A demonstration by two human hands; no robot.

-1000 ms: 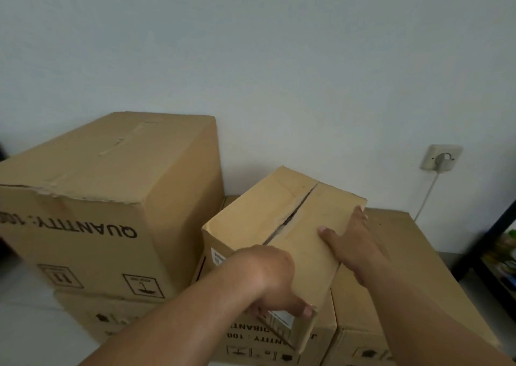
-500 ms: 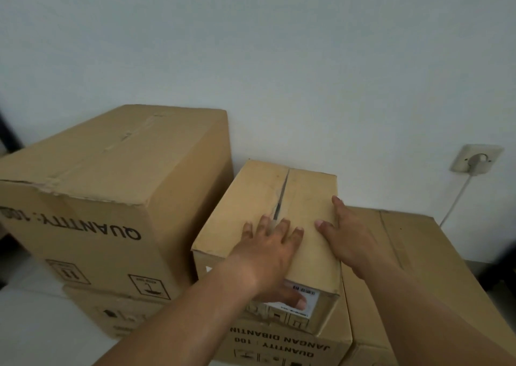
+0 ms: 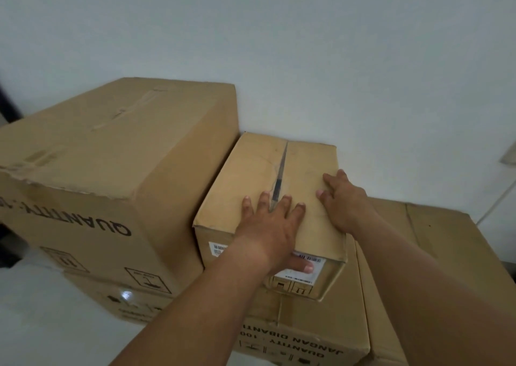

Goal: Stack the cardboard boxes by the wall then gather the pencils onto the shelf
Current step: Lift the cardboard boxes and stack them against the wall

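Observation:
A small cardboard box (image 3: 259,170) with a split top seam lies flat on a lower cardboard box (image 3: 301,323), its far end at the white wall. It sits tight beside a large "QUANTITY" box (image 3: 111,147) on its left. My left hand (image 3: 270,228) presses flat on the small box's top with fingers spread, and the thumb lies down the labelled front face. My right hand (image 3: 343,200) rests flat on the top near the box's right edge. No pencils or shelf are in view.
Another flat cardboard box (image 3: 435,240) lies to the right, level with the lower one. The large box stands on a further box (image 3: 92,287). A wall socket (image 3: 509,156) with a white cable (image 3: 497,203) is at the right edge. Pale floor shows at lower left.
The small box, tilted and held a second ago, now lies flat and has slid back toward the wall. My left hand moved from its front corner onto its top.

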